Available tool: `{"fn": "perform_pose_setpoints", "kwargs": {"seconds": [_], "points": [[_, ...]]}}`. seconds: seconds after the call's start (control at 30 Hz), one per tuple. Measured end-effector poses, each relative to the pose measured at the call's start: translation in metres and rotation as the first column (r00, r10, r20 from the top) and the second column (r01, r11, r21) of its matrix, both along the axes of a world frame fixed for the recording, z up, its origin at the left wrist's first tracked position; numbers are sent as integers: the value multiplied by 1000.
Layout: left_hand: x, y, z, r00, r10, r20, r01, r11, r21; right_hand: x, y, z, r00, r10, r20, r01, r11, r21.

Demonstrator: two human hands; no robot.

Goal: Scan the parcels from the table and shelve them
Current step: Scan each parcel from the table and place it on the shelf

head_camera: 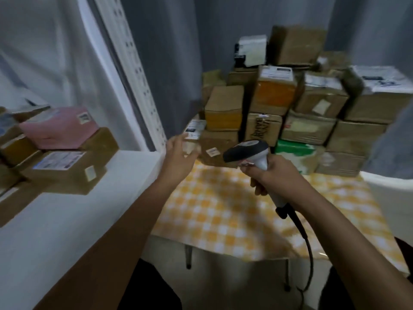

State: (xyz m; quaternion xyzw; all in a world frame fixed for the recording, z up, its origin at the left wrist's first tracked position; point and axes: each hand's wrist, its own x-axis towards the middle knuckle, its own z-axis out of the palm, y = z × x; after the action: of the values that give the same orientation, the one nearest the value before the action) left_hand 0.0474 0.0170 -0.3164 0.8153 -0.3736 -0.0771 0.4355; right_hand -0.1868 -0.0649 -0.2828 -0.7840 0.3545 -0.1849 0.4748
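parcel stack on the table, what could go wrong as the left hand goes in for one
The left hand reaches for a low parcel at the front of the parcel stack; pulling it might topple boxes resting above. The scanner in the right hand trails a cable over the table edge that could snag.

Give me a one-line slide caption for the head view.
Right hand grips a barcode scanner while the open left hand reaches toward stacked parcels on the checkered table.

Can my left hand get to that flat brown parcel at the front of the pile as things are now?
Probably yes: the left hand is open beside the flat brown parcel, with nothing between them.
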Motion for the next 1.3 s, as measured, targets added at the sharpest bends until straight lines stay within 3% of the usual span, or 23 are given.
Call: {"fn": "perform_pose_setpoints", "kwargs": {"seconds": [0.13, 0.27, 0.53, 0.63, 0.73, 0.83, 0.93, 1.0, 1.1, 1.2, 1.3], "points": [[-17, -69, 42, 981, -49, 187, 50, 999, -4, -12, -26, -9, 978, -171, 119, 162, 984, 78], [-25, -119, 64, 941, -44, 335, -2, 991, 136, -14, -37, -13, 959, -223, 176, 199, 969, 145], [-15, -148, 61, 938, -58, 342, -45, 957, 285, -12, -37, -20, 952, -221, 212, 167, 955, 245], [-8, -135, 65, 961, -52, 270, -4, 979, 204, -13, -35, -23, 941, -240, 239, 168, 943, 287], [-2, -102, 72, 989, 17, 148, -14, 1000, -23, -15, -32, -26, 931, -238, 275, 147, 938, 315], [0, -47, 60, 986, 10, -168, -50, 970, -238, -13, -29, -28, 913, -243, 326, 112, 921, 373], [-4, 8, 37, 813, -16, -582, -171, 949, -264, -3, -24, -30, 909, -244, 338, 91, 907, 411], [-8, 39, 22, 697, -24, -717, -238, 935, -263, 6, -20, -33, 913, -238, 331, 82, 903, 422], [-11, 68, 0, 678, 32, -734, -271, 939, -210, 20, -11, -39, 919, -225, 323, 65, 896, 438], [-6, 83, -15, 709, 156, -687, -270, 961, -60, 29, -1, -45, 934, -192, 301, 49, 905, 423], [2, 92, -26, 901, 246, -359, -199, 966, 162, 32, 6, -51, 944, -187, 271, 63, 911, 407]]}}
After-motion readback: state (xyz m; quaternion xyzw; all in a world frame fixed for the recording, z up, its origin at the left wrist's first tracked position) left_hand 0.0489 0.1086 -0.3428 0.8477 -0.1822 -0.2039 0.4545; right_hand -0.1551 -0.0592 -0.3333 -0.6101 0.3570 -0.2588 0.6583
